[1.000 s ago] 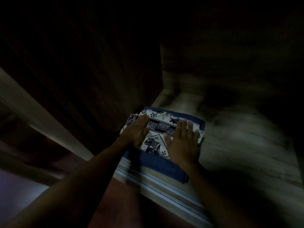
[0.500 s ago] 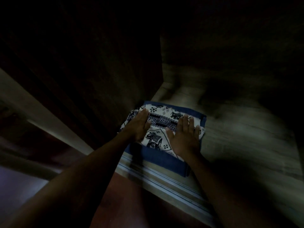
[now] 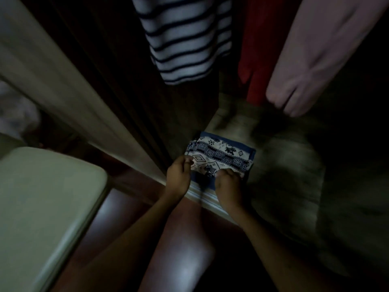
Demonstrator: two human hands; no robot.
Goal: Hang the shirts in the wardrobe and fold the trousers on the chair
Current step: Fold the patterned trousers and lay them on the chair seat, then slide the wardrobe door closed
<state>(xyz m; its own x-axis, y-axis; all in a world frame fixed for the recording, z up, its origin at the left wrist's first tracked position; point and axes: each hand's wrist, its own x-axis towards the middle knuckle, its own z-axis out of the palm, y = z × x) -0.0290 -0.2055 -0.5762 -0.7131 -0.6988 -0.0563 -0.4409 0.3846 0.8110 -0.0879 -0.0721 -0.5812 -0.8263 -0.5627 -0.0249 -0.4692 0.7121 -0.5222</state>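
Note:
Folded white trousers with a dark blue elephant print (image 3: 223,153) lie on a folded blue garment (image 3: 251,152) on the wardrobe floor (image 3: 284,165), close to its left wall. My left hand (image 3: 179,175) has its fingers curled on the near left edge of the printed trousers. My right hand (image 3: 228,188) is curled over their near right edge. Three shirts hang above them: a striped shirt (image 3: 185,39), a red shirt (image 3: 261,49) and a pink shirt (image 3: 315,55).
A pale green chair seat (image 3: 42,203) stands at the lower left, outside the wardrobe. The wardrobe's dark door panel (image 3: 126,91) runs along the left. A sliding track (image 3: 206,199) edges the wardrobe floor. Reddish room floor (image 3: 185,249) lies below my arms.
Both hands lay flat on top of the printed trousers; now they have drawn back to the near edge with fingers curled. The view has pulled back, showing the hanging shirts and the chair.

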